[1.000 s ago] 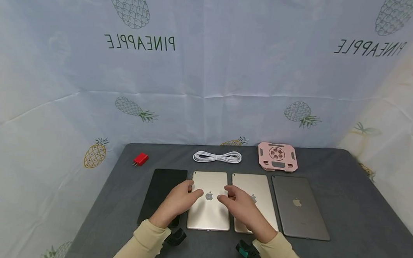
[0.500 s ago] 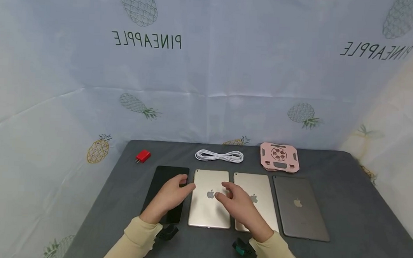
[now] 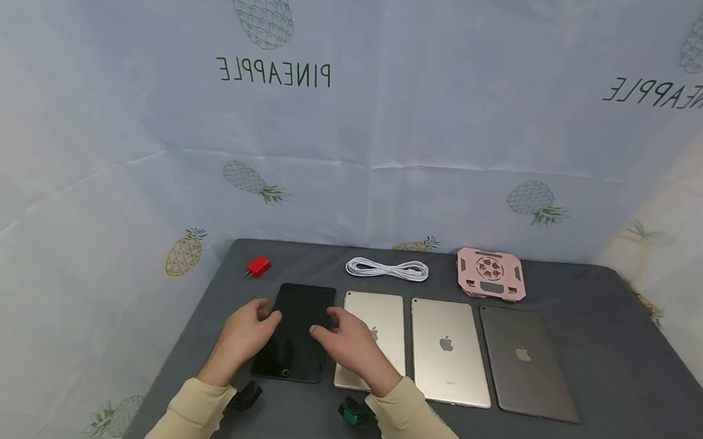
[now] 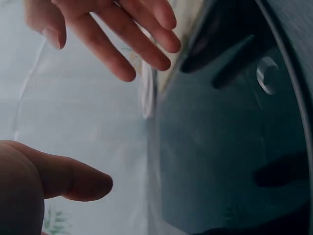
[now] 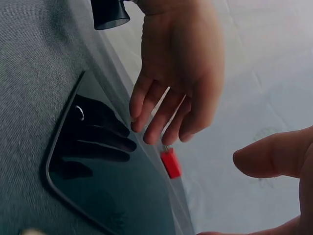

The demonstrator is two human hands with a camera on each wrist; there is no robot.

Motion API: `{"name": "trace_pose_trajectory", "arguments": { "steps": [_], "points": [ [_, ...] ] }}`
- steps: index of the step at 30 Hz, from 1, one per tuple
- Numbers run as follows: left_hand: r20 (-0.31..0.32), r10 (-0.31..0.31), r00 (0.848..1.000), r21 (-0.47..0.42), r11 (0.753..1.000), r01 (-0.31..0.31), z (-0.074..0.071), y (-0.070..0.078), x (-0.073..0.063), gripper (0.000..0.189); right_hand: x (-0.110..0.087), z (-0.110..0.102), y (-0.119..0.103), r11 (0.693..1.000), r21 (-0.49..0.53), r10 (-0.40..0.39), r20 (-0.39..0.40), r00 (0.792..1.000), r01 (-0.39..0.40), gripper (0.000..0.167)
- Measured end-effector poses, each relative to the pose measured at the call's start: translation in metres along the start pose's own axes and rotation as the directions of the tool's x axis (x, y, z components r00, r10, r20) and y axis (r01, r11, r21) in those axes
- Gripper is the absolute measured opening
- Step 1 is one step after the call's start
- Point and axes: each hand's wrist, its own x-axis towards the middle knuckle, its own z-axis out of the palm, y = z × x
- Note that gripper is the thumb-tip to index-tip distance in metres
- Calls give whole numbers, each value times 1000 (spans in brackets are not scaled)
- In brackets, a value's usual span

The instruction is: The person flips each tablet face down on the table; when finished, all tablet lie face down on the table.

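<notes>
A black tablet [image 3: 294, 342] lies screen up at the left end of a row of tablets, its round home button at the near edge. My left hand [image 3: 242, 336] is over its left edge, thumb and fingers apart. Over its right edge is my right hand [image 3: 353, 344], which also overlaps the neighbouring gold tablet [image 3: 389, 314]. Both hands hold nothing. In the left wrist view the glossy screen [image 4: 220, 147] mirrors fingers, with my left thumb [image 4: 73, 180] above it. The right wrist view shows the left fingers loosely extended beside the tablet [image 5: 117, 186].
Another gold tablet [image 3: 451, 357] and a grey tablet [image 3: 525, 368] lie to the right, backs up. Behind the row are a red charger plug [image 3: 258, 266], a coiled white cable [image 3: 387, 269] and a pink stand [image 3: 491, 274]. A dark cloth covers the table [image 3: 595, 351]; a pineapple-print curtain hangs behind.
Both hands have moved left, from around the first gold tablet to either side of the black tablet. The head view has shifted slightly. The tablets stay in place.
</notes>
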Motion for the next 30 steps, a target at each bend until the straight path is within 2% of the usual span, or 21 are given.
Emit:
{"name": "trace_pose_trajectory", "arguments": {
  "steps": [6, 14, 21, 30],
  "points": [
    [28, -18, 999, 38, 999, 17, -1, -7, 5, 56, 4, 12, 0, 999, -34, 17, -25, 1000, -18, 71],
    [83, -27, 996, 17, 1000, 26, -4, -13, 15, 55, 6, 14, 0, 999, -41, -10, -31, 999, 8, 68],
    [98, -59, 993, -66, 996, 66, -6, -15, 18, 51, 8, 13, 2, 1000, -30, -7, -42, 999, 5, 65],
    [186, -42, 982, -171, 982, 74, -17, -12, 17, 36, 6, 13, 1, 1000, -25, 2, -45, 999, -3, 67]
  ]
}}
